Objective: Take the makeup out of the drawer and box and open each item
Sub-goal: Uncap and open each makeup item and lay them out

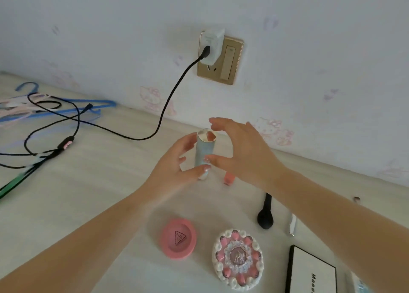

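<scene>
While a pink compact (178, 239), a frilly round case (238, 259) and a black brush (265, 215) lie below the hands, nothing blocks the tube (205, 151). Left hand (177, 171) grips its lower end with the thumb. Right hand (239, 151) is spread wide around it, thumb touching. Cable (168, 102) runs left.
</scene>
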The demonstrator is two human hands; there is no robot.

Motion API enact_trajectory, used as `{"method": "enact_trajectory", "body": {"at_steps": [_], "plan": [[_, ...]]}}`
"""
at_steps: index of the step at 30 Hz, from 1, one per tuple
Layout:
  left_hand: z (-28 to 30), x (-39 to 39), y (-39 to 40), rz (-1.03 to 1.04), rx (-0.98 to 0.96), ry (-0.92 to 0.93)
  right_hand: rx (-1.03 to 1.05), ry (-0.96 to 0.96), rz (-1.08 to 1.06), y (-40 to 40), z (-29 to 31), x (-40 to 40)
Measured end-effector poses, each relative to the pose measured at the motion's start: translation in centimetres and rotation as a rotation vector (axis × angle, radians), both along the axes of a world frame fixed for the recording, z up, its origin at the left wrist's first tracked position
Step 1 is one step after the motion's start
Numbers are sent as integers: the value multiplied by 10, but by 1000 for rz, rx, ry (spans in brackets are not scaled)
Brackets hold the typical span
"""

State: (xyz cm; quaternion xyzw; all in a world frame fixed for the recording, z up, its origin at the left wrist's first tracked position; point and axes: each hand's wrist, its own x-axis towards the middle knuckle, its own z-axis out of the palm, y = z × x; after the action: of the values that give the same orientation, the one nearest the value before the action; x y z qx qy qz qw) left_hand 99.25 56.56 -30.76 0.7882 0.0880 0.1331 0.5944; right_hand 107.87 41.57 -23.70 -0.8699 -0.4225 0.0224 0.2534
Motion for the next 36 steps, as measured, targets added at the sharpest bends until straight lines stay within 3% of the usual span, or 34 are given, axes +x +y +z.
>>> {"method": "enact_trajectory", "body": {"at_steps": [4, 9, 21, 29, 36], "plan": [[-20, 12, -1, 3, 56, -46, -5, -76, 5, 10, -16, 8], [-25, 15, -7, 63, 81, -110, 89, -35, -7, 12, -19, 7], [46, -71, -44, 206, 69, -341, 546, 221, -112, -12, 28, -104], [61, -142, -53, 129, 130, -342, 598, 238, -158, -23, 38, -175], [61, -158, -55, 54, 224, -373, 592, 245, -181, -25, 37, -183]]}}
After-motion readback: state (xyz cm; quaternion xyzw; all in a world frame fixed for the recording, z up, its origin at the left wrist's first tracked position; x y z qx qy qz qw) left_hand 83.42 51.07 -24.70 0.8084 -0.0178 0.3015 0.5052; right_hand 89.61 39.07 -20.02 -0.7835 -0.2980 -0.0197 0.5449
